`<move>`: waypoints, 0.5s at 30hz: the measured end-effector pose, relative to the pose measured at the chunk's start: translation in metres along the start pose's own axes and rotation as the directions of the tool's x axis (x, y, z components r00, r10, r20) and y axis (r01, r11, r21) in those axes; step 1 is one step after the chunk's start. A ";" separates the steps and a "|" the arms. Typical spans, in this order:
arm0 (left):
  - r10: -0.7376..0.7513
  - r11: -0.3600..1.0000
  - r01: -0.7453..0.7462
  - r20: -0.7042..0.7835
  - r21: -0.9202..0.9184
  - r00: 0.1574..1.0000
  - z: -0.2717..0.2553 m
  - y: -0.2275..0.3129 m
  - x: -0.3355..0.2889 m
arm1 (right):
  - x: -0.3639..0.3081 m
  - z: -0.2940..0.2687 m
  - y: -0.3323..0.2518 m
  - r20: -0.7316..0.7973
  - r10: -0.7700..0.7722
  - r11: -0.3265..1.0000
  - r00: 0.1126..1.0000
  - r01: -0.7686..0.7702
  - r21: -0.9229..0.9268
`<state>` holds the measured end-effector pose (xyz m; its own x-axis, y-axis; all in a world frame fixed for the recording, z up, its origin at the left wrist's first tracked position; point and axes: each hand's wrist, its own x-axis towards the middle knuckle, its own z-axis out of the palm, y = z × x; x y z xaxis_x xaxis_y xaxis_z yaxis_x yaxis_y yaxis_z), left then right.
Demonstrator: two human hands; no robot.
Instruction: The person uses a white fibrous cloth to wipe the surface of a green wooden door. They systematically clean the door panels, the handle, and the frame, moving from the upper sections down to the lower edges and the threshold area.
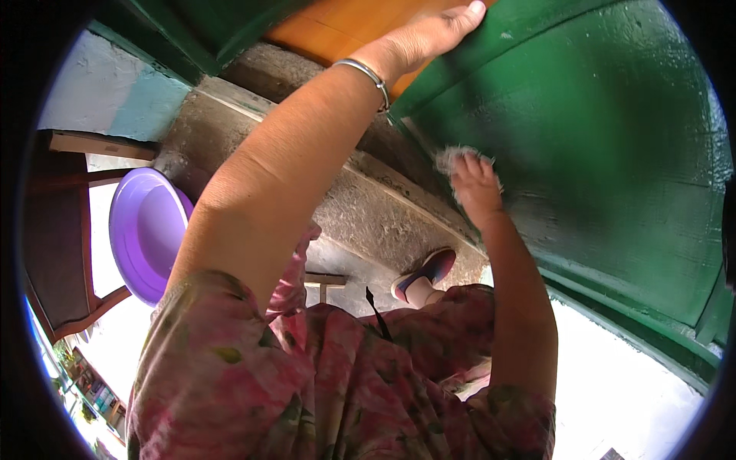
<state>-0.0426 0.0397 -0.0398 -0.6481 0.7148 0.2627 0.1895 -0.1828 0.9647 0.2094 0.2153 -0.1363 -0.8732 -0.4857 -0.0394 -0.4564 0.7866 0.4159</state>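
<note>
A green door (613, 146) with a glossy, wet-looking surface fills the right side. My left hand (429, 38), a metal bangle (366, 74) on its wrist, grips the upper edge of this door. Its thumb lies along the edge; the other fingers are hidden. Lower down, my right hand (477, 190) presses a pale, stringy wad (452, 157) against the door near its edge. The fingers are curled over the wad, and whether it is a rag or a scrubber I cannot tell.
A purple basin (157, 230) rests on a dark wooden chair (57, 238) at the left. Below the door runs a worn concrete step (376, 207), with my shoe (425, 272) beside it. A small stool (326, 280) shows below my left arm. An orange-brown panel (330, 31) lies beyond the doorway.
</note>
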 end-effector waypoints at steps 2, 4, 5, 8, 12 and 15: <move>-0.157 0.988 0.155 -0.088 -0.021 0.984 0.009 0.030 -0.015 | 0.008 0.001 0.006 -0.019 0.049 0.998 0.999 -0.048 0.037; -0.143 0.989 0.141 -0.037 -0.038 0.989 0.004 0.029 -0.013 | 0.025 -0.037 0.015 -0.068 0.112 0.994 0.991 -0.111 0.015; -0.133 0.990 0.132 -0.021 -0.055 0.991 0.002 0.030 -0.015 | 0.038 -0.068 0.023 -0.130 0.191 0.977 0.973 -0.202 -0.075; -0.171 0.985 0.169 -0.104 -0.028 0.980 0.004 0.030 -0.016 | 0.049 -0.147 0.057 -0.372 0.261 0.919 0.891 -0.347 -0.186; -0.245 0.967 0.239 -0.065 -0.092 0.967 0.007 0.039 -0.015 | 0.048 -0.216 0.090 -0.619 0.260 0.909 0.742 -0.403 -0.102; -0.270 0.963 0.266 -0.081 -0.050 0.960 0.007 0.042 -0.014 | 0.051 -0.184 0.089 -0.591 0.253 0.934 0.766 -0.352 -0.057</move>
<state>-0.0200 0.0265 -0.0032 -0.7330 0.6802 -0.0067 -0.0270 -0.0192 0.9995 0.1552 0.1904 0.0665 -0.6830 -0.3987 0.6120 -0.1087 0.8840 0.4546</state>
